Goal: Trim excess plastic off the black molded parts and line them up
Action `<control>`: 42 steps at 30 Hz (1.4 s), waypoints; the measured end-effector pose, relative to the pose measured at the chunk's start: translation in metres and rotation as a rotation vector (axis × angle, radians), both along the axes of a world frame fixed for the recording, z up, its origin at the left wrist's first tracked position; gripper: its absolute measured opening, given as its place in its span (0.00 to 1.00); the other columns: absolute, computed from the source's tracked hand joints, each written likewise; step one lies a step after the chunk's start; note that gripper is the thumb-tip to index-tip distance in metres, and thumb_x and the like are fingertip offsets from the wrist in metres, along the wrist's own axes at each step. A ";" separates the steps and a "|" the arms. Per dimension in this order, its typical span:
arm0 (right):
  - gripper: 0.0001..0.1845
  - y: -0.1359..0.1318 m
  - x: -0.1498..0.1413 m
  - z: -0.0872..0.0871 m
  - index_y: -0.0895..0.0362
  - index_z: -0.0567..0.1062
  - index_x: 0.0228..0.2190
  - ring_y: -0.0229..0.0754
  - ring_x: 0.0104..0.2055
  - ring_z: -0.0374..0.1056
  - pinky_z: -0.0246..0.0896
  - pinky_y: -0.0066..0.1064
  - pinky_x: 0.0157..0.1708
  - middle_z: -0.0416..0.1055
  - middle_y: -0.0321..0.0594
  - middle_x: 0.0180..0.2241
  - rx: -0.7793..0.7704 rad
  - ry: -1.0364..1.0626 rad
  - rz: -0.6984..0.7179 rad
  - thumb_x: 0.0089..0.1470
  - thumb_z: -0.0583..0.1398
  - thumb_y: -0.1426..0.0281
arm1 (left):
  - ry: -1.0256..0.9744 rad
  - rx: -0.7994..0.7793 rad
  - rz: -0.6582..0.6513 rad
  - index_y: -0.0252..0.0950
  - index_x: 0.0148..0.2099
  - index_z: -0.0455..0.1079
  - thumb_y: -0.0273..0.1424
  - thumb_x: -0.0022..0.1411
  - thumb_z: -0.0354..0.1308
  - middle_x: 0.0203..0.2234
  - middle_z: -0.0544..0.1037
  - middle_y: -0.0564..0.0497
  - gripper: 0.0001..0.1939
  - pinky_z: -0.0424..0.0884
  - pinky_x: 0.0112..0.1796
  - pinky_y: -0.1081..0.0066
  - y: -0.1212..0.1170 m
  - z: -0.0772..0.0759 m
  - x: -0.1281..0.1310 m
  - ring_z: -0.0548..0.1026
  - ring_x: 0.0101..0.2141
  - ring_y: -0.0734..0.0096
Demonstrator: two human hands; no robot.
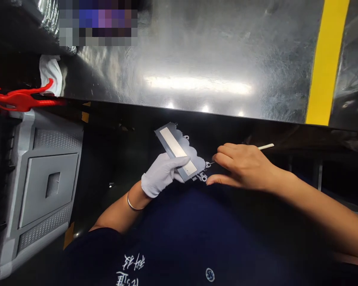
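Note:
My left hand [164,171], in a white glove, grips a grey metal part [193,153] with the thumb across its face. One long side of this part is straight, the other scalloped with small ringed lugs, and a pale flat strip [174,145] runs along it. My bare right hand [244,165] is closed around a thin tool with a white handle [266,147], whose end sticks out behind the knuckles. Its fine tip reaches a ringed lug at the part's right end; whether it touches cannot be made out. My right thumb lies close to the lower lug.
A shiny metal table [197,51] spans the top, its front edge just beyond my hands. Yellow tape [325,63] crosses it at right. At left stand a grey plastic crate [49,186], a red plastic piece [24,99] and a white cloth [51,73].

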State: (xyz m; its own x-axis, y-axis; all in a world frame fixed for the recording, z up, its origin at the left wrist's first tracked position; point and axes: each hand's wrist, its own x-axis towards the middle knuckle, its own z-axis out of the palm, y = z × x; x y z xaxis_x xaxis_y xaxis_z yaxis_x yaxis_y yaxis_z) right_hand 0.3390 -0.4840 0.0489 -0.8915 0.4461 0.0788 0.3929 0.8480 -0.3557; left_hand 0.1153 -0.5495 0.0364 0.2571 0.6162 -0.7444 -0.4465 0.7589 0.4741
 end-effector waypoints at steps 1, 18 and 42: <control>0.31 0.000 -0.002 -0.002 0.59 0.70 0.24 0.38 0.24 0.60 0.48 0.30 0.24 0.65 0.39 0.22 0.082 -0.010 0.033 0.58 0.49 0.45 | -0.014 -0.021 0.002 0.30 0.45 0.76 0.29 0.57 0.64 0.34 0.81 0.45 0.13 0.76 0.29 0.74 0.000 -0.001 0.000 0.80 0.33 0.65; 0.26 0.000 -0.001 -0.016 0.55 0.63 0.18 0.37 0.22 0.51 0.43 0.32 0.22 0.58 0.34 0.17 0.139 0.126 0.162 0.65 0.50 0.58 | -0.169 -0.061 -0.023 0.30 0.43 0.77 0.31 0.57 0.64 0.39 0.81 0.41 0.12 0.78 0.33 0.71 -0.002 -0.012 0.006 0.80 0.37 0.63; 0.25 -0.022 -0.037 -0.030 0.55 0.76 0.46 0.40 0.21 0.71 0.69 0.31 0.22 0.80 0.44 0.35 -0.266 0.595 -0.647 0.50 0.65 0.54 | 0.760 0.570 -0.154 0.38 0.34 0.76 0.43 0.58 0.60 0.32 0.78 0.49 0.13 0.69 0.39 0.70 0.014 0.004 -0.012 0.73 0.37 0.65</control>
